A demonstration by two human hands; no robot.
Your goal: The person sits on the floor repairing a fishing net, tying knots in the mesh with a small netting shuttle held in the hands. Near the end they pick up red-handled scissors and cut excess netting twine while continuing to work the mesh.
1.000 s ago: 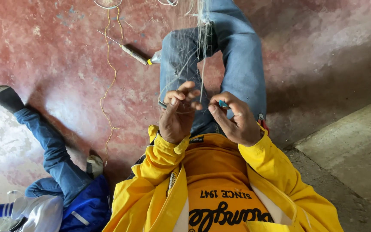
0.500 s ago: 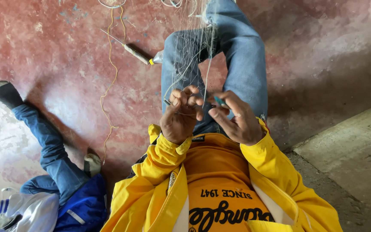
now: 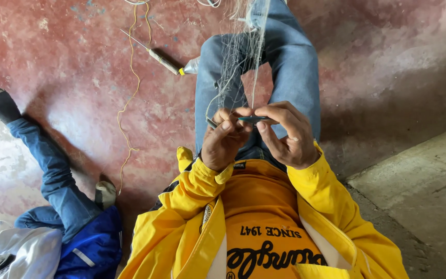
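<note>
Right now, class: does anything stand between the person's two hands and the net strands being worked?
Nothing visible does. The left hand already pinches the fine net strands, and the right hand holds a thin dark tool right against them. The handled tool and yellow cord lie off on the floor.

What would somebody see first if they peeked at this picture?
The bright yellow jacket at the bottom centre, then the left hand and right hand meeting above it, pinching a thin blue-green tool amid fine net threads. At lower left, another person's leg in blue jeans stretches across the red floor.
</note>
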